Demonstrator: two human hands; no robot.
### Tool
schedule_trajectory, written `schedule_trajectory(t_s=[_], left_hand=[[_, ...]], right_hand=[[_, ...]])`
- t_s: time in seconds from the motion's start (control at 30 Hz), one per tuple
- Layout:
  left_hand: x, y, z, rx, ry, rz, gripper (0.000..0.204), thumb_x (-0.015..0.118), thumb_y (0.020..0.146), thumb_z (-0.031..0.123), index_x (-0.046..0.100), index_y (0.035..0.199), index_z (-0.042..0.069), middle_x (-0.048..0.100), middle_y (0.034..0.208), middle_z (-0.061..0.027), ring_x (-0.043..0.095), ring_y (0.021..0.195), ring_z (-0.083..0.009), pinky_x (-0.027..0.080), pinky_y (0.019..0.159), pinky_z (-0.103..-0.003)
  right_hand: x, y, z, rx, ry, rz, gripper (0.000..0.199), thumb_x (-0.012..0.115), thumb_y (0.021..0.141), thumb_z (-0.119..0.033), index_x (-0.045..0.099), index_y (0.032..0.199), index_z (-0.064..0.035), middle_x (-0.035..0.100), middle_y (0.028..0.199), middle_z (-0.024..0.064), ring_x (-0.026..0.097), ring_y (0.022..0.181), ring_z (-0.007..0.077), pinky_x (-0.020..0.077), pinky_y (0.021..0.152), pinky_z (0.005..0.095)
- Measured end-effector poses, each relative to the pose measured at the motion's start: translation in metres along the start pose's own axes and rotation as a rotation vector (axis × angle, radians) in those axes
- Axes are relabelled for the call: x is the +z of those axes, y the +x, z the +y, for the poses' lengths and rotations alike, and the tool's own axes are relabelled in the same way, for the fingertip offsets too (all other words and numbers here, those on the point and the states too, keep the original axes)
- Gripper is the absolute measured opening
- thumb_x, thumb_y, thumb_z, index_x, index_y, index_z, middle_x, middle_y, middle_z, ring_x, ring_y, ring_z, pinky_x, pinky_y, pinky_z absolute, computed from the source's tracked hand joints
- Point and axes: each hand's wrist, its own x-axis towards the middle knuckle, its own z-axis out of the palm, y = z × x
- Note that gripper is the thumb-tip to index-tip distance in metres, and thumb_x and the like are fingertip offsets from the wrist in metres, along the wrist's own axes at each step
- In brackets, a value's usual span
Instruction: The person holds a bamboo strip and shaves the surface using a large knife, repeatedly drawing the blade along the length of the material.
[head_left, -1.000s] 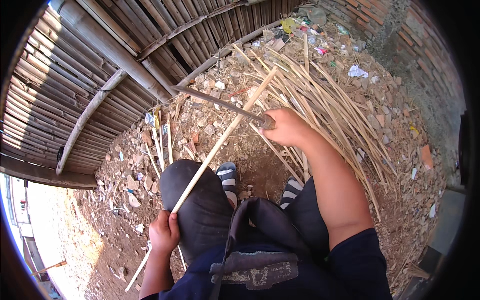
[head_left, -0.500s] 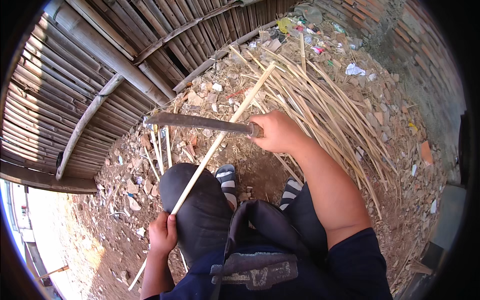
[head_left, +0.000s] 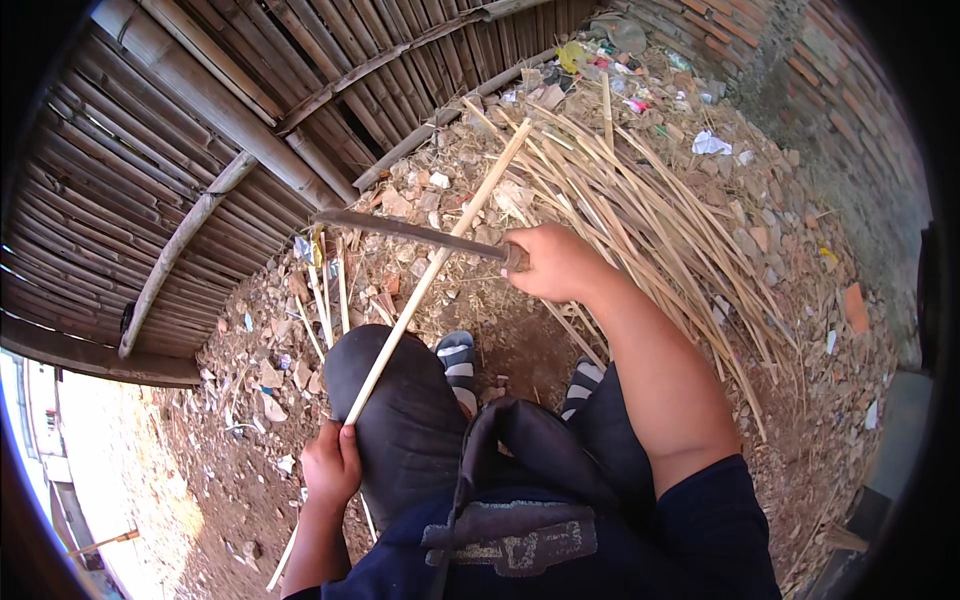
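Observation:
A long pale bamboo strip (head_left: 405, 317) slants over my left knee, its far end up and to the right. My left hand (head_left: 331, 464) is closed round its near part, thumb on top. In my right hand (head_left: 557, 263) is the short handle of a machete (head_left: 420, 232). The dark blade points left and crosses the strip above its middle; whether it cuts into the strip I cannot tell. Beyond my right hand lies a heap of split bamboo strips (head_left: 640, 215). A few more strips (head_left: 325, 290) stand in the rubble left of my knee.
A slatted bamboo wall (head_left: 170, 200) rises on the left, and a brick wall (head_left: 850, 130) on the right. Broken brick, stones and litter cover the ground, with a white crumpled scrap (head_left: 711, 143) near the heap. My sandalled feet (head_left: 458, 372) rest between.
The far end of the bamboo strip has swung slightly left and down. The machete's tip has shifted a little right, and its blade tilts more. Both hands keep their grip.

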Motion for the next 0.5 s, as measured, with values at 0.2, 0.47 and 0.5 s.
schedule_trajectory(t_s=[0.2,0.47,0.5], left_hand=[[-0.012,-0.008,0.003,-0.014,0.174,0.099,0.024,0.066,0.099,0.024,0.056,0.087,0.005,0.061,0.063,-0.0177,0.063,0.056,-0.0415,0.048,0.052,-0.05],[-0.012,-0.018,0.013,-0.043,0.199,0.105,0.019,0.064,0.099,0.021,0.057,0.096,0.003,0.066,0.076,-0.0196,0.066,0.066,-0.0422,0.05,0.058,-0.05],[-0.01,-0.019,0.014,-0.045,0.157,0.101,0.019,0.063,0.099,0.02,0.057,0.099,0.003,0.067,0.08,-0.0204,0.067,0.069,-0.0428,0.051,0.06,-0.051]], right_hand=[[0.003,-0.013,-0.005,-0.118,-0.188,-0.095,0.027,0.074,0.077,-0.022,0.071,0.101,-0.0103,0.072,0.092,0.0164,0.07,0.093,0.0379,0.0553,0.081,0.0494],[-0.003,-0.017,-0.01,-0.067,-0.21,-0.174,0.028,0.074,0.078,-0.021,0.071,0.104,-0.0113,0.073,0.096,0.0165,0.07,0.095,0.0376,0.0557,0.083,0.0489],[0.0,-0.017,-0.005,-0.071,-0.196,-0.133,0.028,0.074,0.078,-0.021,0.071,0.105,-0.0117,0.073,0.096,0.0164,0.07,0.095,0.0377,0.0556,0.083,0.0491]])
